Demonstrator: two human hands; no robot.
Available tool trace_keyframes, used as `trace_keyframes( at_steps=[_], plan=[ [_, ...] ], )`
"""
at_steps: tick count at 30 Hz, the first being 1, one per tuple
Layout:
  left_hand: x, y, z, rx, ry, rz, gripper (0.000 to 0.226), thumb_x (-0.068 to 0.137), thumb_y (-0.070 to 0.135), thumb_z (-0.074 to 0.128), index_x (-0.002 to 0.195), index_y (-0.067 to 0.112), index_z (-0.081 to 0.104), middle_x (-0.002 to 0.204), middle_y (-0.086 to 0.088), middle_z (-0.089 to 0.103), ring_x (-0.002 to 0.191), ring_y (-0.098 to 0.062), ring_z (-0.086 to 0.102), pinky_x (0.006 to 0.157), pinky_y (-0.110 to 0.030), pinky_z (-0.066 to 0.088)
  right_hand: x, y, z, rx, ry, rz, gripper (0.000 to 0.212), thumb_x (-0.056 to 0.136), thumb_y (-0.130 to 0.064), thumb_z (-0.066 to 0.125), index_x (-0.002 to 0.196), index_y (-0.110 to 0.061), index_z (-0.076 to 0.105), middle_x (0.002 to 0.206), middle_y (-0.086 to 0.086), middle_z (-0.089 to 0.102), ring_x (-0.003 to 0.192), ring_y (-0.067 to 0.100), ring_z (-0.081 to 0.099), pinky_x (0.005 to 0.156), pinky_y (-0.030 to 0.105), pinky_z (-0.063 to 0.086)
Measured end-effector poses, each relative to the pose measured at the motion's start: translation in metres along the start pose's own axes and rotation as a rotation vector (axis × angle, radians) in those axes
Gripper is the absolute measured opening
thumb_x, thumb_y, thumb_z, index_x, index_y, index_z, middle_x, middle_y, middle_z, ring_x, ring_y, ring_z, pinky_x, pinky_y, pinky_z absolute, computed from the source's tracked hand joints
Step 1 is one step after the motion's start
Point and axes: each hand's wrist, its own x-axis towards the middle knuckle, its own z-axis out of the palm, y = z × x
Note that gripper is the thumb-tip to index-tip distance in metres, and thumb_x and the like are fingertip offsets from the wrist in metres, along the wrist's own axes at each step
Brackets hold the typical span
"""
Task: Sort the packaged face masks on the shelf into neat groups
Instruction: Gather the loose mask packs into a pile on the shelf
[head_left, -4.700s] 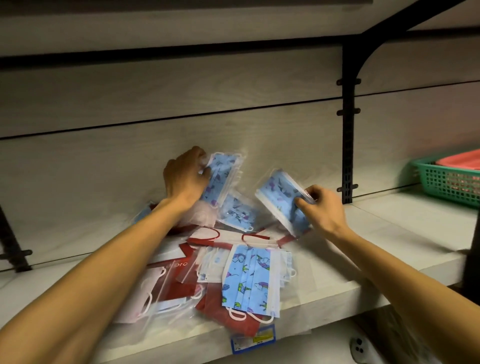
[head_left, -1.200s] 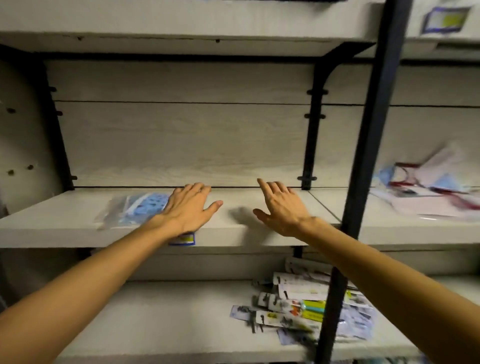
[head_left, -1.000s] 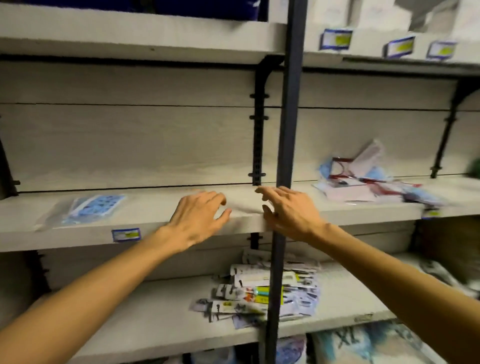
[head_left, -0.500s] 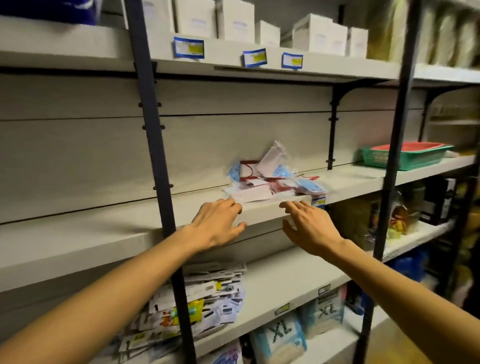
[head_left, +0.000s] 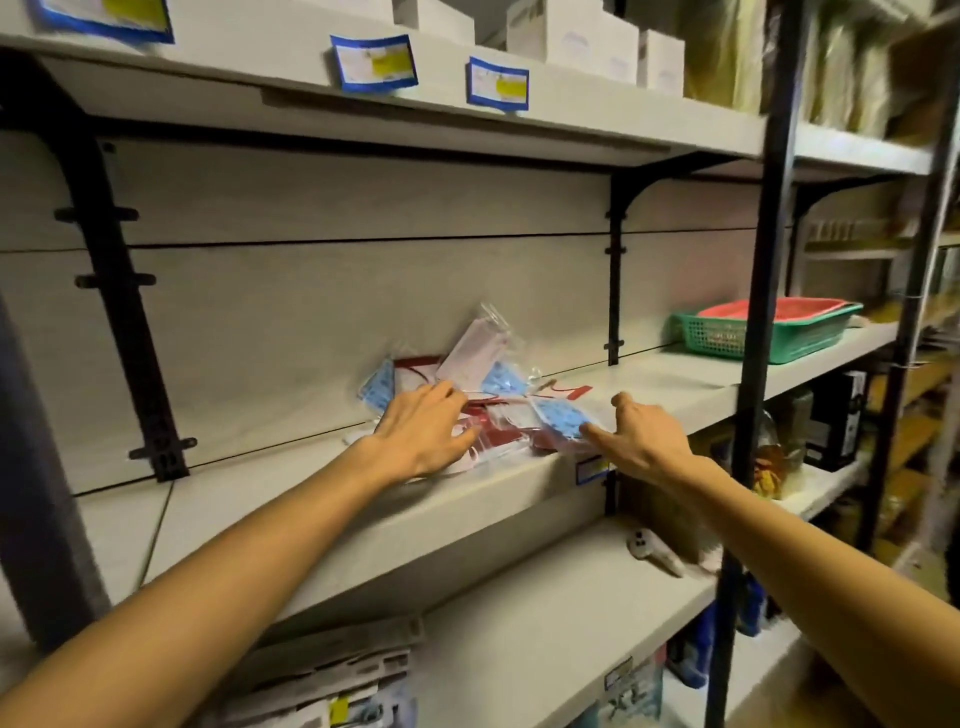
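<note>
Having swung back rightward from the bare shelf bay, and now reaching both hands again to the mixed heap. Laying the left hand (head_left: 422, 435) flat over the near-left part of the pile of packaged face masks (head_left: 470, 395), fingers straight and spread, holding nothing. Hovering the right hand (head_left: 640, 435) just beside the pile's right edge, fingers loosely extended, thumb up, also holding nothing; touching or not, cannot tell from this blurred view. Lying nearest to the right fingertips, a blue printed mask pack (head_left: 563, 418), long axis running roughly along the shelf front. Leaning against the back panel behind the left hand, a pale pink mask pack (head_left: 480, 348), tilted, with another blue pack (head_left: 378, 389) at its left and red-trimmed packs (head_left: 498, 439) flat beneath. Probably needing only a short forward reach of the right hand for the blue pack, the left being better placed for the leaning ones. Resting all on a pale wood-grain shelf (head_left: 260, 493) with black brackets. Standing well apart to the right, a green basket (head_left: 748, 340); above, white boxes (head_left: 571, 36) and price labels (head_left: 374, 62).
</note>
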Motion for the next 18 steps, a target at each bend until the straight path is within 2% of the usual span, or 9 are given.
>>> trace_keyframes(
  at_steps=[4, 6, 9, 13, 18],
  plan=[
    [0.037, -0.01, 0.02, -0.033, -0.019, -0.034, 0.047, 0.099, 0.056, 0.042, 0.123, 0.019, 0.056, 0.128, -0.003, 0.056, 0.111, -0.026, 0.057, 0.082, -0.04, 0.043, 0.044, 0.006, 0.019, 0.013, -0.115, 0.073, 0.078, 0.083, -0.082, 0.049, 0.117, -0.012, 0.049, 0.112, 0.012, 0.066, 0.097, 0.03, 0.061, 0.079, 0.038, 0.052],
    [0.051, -0.013, 0.032, -0.039, -0.034, -0.033, 0.044, 0.099, 0.056, 0.042, 0.12, 0.02, 0.054, 0.125, -0.003, 0.056, 0.108, -0.024, 0.056, 0.079, -0.04, 0.04, 0.06, 0.006, 0.029, 0.016, -0.153, 0.068, 0.077, 0.079, -0.085, 0.05, 0.111, -0.016, 0.049, 0.105, 0.007, 0.066, 0.089, 0.024, 0.062, 0.076, 0.036, 0.054],
    [0.075, -0.019, 0.045, -0.066, -0.056, -0.051, 0.043, 0.099, 0.056, 0.042, 0.121, 0.02, 0.053, 0.127, -0.002, 0.057, 0.112, -0.024, 0.055, 0.083, -0.042, 0.043, 0.081, 0.006, 0.044, 0.087, -0.163, 0.062, 0.072, 0.074, -0.078, 0.064, 0.107, -0.018, 0.044, 0.102, 0.004, 0.063, 0.09, 0.023, 0.06, 0.074, 0.036, 0.053],
    [0.112, -0.022, 0.061, -0.047, -0.093, -0.07, 0.053, 0.097, 0.057, 0.044, 0.133, 0.019, 0.052, 0.135, -0.004, 0.058, 0.121, -0.028, 0.056, 0.09, -0.043, 0.047, 0.12, 0.011, 0.055, 0.178, -0.167, 0.11, 0.083, 0.066, -0.064, 0.082, 0.119, -0.012, 0.047, 0.112, 0.007, 0.059, 0.103, 0.027, 0.057, 0.075, 0.035, 0.047],
    [0.145, -0.019, 0.077, -0.012, -0.23, -0.088, 0.058, 0.092, 0.056, 0.053, 0.139, 0.021, 0.05, 0.141, -0.005, 0.058, 0.126, -0.03, 0.056, 0.098, -0.044, 0.049, 0.173, 0.025, 0.071, 0.261, -0.232, 0.093, 0.077, 0.063, -0.053, 0.087, 0.118, -0.01, 0.053, 0.118, 0.01, 0.061, 0.105, 0.027, 0.06, 0.074, 0.033, 0.045]
  ],
)
